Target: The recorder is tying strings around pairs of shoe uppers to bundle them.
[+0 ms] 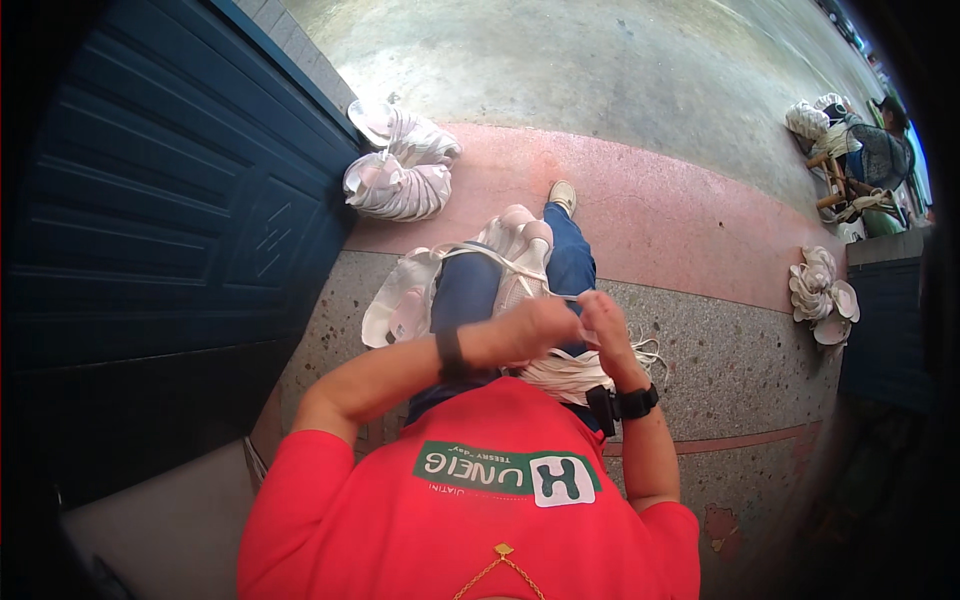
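Over my lap lies a white shoe upper [522, 288] with a mesh-like surface. A white shoelace [515, 266] loops from it across my knee and runs up to my hands. My right hand [604, 322] is closed, its fingertips pinching the lace end. Close beside it, my left hand [535, 331] is curled shut and slightly blurred; what its fingers grip is hidden. A small whitish bit shows between both hands. Below them a bundle of loose white laces [565, 376] rests on my lap. Another white shoe piece [400, 297] hangs by my left knee.
Two stacks of white shoe uppers [402, 188] stand on the pink floor strip beside a dark blue door [180, 170]. A smaller pile of uppers [822, 295] lies at the right by a dark panel. Farther right are a wooden stool [832, 185], a dark basket [880, 155] and a person.
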Demonstrator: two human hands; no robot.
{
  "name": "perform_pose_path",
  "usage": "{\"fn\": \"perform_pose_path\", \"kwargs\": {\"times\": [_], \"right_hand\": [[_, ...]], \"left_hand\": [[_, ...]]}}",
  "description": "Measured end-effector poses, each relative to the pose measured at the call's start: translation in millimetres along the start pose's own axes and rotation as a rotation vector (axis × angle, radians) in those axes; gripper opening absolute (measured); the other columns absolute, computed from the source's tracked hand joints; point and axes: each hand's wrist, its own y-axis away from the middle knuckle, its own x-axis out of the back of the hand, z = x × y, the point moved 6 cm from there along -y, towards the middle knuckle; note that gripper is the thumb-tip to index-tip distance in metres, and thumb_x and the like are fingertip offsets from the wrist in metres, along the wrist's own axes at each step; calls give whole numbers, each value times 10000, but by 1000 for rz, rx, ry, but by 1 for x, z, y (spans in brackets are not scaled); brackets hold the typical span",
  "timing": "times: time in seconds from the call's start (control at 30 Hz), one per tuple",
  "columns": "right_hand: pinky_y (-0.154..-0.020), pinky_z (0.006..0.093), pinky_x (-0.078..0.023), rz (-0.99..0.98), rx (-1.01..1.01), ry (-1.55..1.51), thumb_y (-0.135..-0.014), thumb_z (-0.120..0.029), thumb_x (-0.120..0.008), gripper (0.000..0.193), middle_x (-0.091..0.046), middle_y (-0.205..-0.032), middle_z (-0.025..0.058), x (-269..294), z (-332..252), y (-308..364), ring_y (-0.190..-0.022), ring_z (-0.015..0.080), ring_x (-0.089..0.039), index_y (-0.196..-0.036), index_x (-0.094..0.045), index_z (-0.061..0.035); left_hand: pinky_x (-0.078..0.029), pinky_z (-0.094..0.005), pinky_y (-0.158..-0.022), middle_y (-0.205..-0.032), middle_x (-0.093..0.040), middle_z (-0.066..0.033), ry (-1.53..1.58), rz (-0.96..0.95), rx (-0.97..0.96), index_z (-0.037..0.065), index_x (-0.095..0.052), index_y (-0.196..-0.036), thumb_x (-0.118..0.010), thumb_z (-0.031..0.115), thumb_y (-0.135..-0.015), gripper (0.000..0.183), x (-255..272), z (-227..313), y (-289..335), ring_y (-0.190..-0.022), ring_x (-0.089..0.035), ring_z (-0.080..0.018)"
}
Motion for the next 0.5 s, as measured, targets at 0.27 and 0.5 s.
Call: {"fn": "perform_pose_path", "kwargs": {"times": [0.27, 0.5], "right_hand": [[-695, 203, -426, 68, 121, -200, -1035, -256, -649, 261, -673, -918, -54, -36, -37, -7, -780, 43, -546, -1157, -740, -44], [-759, 214, -461, 2, 166, -272, -1047, -216, -663, 303, -713, -1001, -14, -70, -56, -12, -850, 40, -576, -1232, -734, 14]], "left_hand": [[-546, -286, -698, -938, -737, -111, 563, 339, 581, 56, -735, -1172, -705, 162, -979, 222, 30, -29, 14, -763, -684, -141], [-571, -243, -836, -1011, -735, -51, 824, 558, 792, -51, -669, -1142, -700, 142, -1013, 234, 27, -51, 38, -907, -695, -92]]}}
